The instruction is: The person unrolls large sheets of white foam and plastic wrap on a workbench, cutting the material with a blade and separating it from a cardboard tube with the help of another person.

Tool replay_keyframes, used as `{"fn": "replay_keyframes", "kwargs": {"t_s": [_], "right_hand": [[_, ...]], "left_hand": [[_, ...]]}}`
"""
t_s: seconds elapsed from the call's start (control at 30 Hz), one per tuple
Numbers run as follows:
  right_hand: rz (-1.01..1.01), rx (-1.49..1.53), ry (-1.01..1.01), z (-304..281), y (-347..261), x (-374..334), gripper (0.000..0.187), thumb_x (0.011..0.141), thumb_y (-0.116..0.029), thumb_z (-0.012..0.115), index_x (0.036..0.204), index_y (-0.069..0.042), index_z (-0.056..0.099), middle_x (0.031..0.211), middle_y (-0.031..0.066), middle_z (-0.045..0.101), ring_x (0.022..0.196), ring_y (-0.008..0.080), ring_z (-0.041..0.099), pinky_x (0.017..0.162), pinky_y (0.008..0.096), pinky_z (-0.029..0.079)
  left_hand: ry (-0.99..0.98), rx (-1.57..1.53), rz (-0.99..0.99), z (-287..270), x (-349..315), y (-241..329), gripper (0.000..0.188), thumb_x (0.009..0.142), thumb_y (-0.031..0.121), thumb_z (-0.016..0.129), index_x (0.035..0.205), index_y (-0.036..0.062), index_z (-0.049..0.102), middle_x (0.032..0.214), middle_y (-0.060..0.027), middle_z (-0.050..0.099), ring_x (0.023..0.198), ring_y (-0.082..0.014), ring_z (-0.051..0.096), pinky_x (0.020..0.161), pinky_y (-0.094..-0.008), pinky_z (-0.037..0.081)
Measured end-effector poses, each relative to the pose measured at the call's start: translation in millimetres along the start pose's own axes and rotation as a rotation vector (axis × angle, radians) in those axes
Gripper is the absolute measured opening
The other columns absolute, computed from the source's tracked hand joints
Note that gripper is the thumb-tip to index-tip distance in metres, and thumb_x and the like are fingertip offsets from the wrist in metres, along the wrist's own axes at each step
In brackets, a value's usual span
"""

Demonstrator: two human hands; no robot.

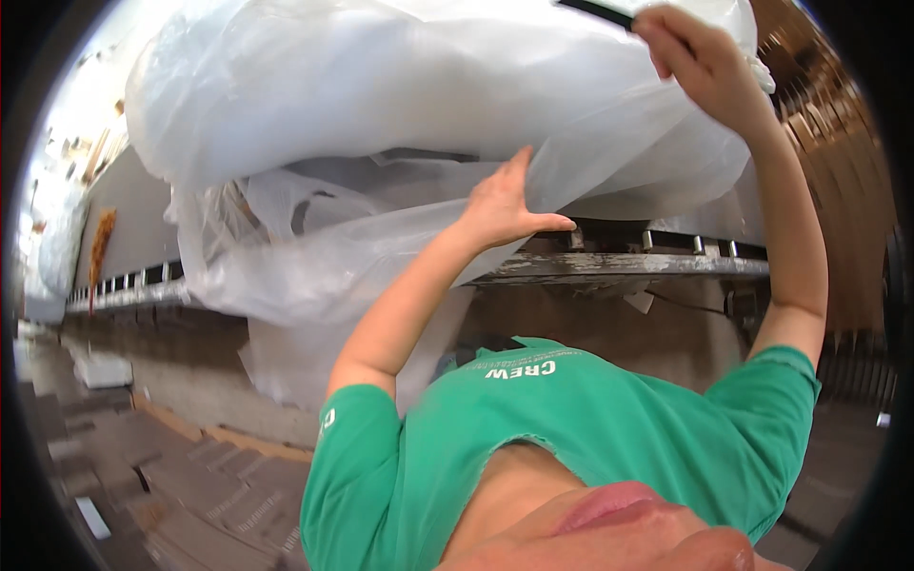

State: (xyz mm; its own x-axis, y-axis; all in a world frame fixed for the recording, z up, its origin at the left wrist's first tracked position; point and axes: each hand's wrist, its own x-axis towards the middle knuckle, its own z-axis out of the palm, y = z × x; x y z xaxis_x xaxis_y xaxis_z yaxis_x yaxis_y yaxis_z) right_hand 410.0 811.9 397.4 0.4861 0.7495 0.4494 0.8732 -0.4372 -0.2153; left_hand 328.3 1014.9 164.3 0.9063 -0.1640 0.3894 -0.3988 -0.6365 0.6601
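A large white bundle (314, 105) wrapped in clear plastic film lies in front of me. Loose plastic film (314, 252) hangs in folds from its near side. Against this film rests my left hand (500, 202), fingers stretched and thumb spread, gripping nothing. Raised at the upper right, my right hand (697, 65) is closed around a slim black tool (597, 11). Its far end reaches left over the bundle, and its exact kind does not show. Beneath the near folds, dark gaps open between the film and the surface under it.
Under the bundle runs a worn conveyor rail (628, 267) with short metal rollers. Flat brown cardboard (214, 485) covers the floor at lower left. Stacked cardboard (843, 181) stands at the right. A brown brush-like thing (101, 243) leans by the conveyor at left.
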Motion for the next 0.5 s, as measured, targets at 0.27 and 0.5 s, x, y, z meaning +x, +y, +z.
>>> {"fn": "replay_keyframes", "kwargs": {"t_s": [0.27, 0.5], "right_hand": [[-0.56, -0.182, -0.246, 44, 49, -144, 0.012, 0.072, -0.012, 0.058, 0.081, -0.009, 0.052, 0.065, 0.0036, 0.057, 0.062, 0.0236, 0.059, 0.054, 0.0359, 0.045], [-0.548, -0.555, -0.281, 13, 104, -193, 0.015, 0.07, -0.011, 0.058, 0.083, -0.008, 0.049, 0.067, 0.0021, 0.052, 0.069, 0.0206, 0.056, 0.06, 0.0329, 0.043]], "left_hand": [[0.097, -0.154, -0.056, 154, -22, 122, 0.021, 0.085, 0.026, 0.062, 0.093, 0.0068, 0.062, 0.064, -0.0122, 0.055, 0.066, -0.0352, 0.057, 0.059, -0.0472, 0.042], [0.295, 0.229, 0.155, 154, -17, 165, 0.012, 0.076, 0.009, 0.067, 0.076, 0.0077, 0.056, 0.063, -0.0082, 0.05, 0.057, -0.0297, 0.049, 0.052, -0.0385, 0.037]]}}
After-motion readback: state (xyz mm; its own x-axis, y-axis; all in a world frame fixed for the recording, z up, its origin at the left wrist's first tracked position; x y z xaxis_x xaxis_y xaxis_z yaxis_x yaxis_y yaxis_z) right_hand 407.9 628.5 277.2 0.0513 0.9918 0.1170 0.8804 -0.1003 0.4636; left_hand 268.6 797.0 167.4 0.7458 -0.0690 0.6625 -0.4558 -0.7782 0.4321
